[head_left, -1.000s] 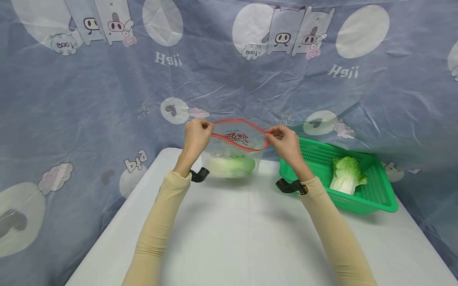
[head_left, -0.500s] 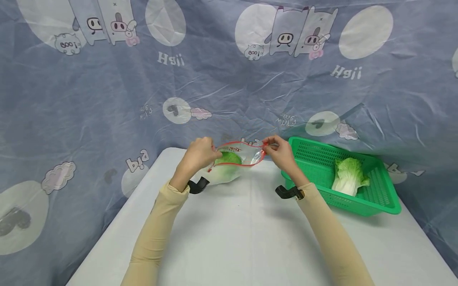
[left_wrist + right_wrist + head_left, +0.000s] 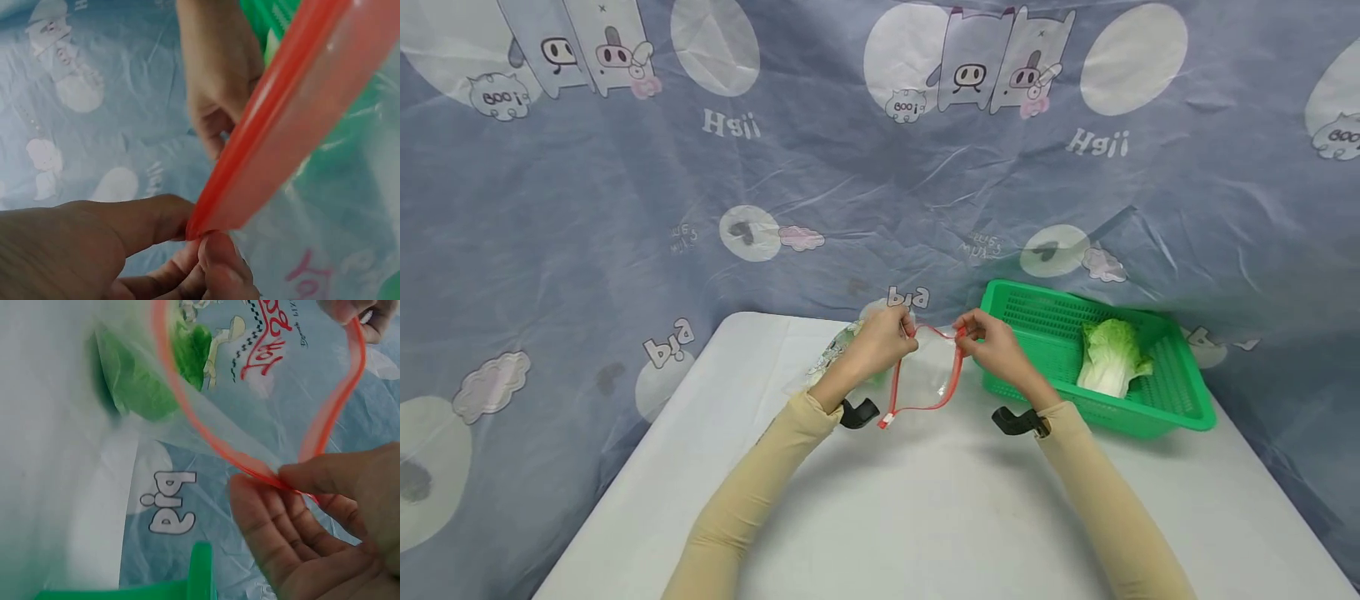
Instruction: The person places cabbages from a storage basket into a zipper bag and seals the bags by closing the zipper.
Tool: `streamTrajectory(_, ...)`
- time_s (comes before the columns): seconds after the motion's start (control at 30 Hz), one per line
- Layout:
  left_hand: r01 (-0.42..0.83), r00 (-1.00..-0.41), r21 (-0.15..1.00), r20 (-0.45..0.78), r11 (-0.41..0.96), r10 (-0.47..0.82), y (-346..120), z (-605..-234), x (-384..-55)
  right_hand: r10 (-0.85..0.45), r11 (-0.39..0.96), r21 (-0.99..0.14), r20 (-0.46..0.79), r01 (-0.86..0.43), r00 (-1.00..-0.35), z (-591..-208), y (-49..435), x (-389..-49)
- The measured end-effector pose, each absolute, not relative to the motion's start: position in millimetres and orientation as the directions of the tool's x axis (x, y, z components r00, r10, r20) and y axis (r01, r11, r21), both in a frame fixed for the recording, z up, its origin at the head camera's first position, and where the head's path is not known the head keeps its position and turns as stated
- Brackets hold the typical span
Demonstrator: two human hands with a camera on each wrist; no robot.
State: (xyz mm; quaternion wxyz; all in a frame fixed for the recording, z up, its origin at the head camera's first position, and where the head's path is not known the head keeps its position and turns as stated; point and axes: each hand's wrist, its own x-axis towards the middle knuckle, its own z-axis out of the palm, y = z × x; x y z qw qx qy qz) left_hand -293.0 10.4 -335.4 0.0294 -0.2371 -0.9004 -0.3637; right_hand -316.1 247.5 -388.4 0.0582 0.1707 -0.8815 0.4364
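Note:
A clear zip bag (image 3: 931, 375) with a red zip rim is held with its mouth spread, facing right. Inside it lies a green leafy vegetable (image 3: 147, 381), which looks like a cabbage; in the head view the left hand and arm mostly cover it. My left hand (image 3: 883, 340) pinches the rim at the far side of the mouth, between thumb and fingers. My right hand (image 3: 996, 346) pinches the rim a short way to the right. Up close, the red rim (image 3: 262, 119) runs from the left fingertips toward the right hand.
At the right stands a green plastic basket (image 3: 1157, 425), with a napa cabbage (image 3: 1112, 358) in it. A white table (image 3: 925, 517) spreads below the hands. Behind hangs a blue-grey printed curtain (image 3: 850, 150), close to the table's far edge.
The left hand has moved right and downward, nearer to the right hand, which is also lower. The bag has tipped from upright onto its left side, its mouth turning from upward to rightward.

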Motion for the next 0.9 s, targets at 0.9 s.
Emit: streamTrajectory(0.9, 0.391, -0.853, 0.820, 0.152, 0.418, 0.499, 21, -387, -290, 0.286, 0.879, -0.291, -0.315, 0.379, -0.905, -352, 429, -301)
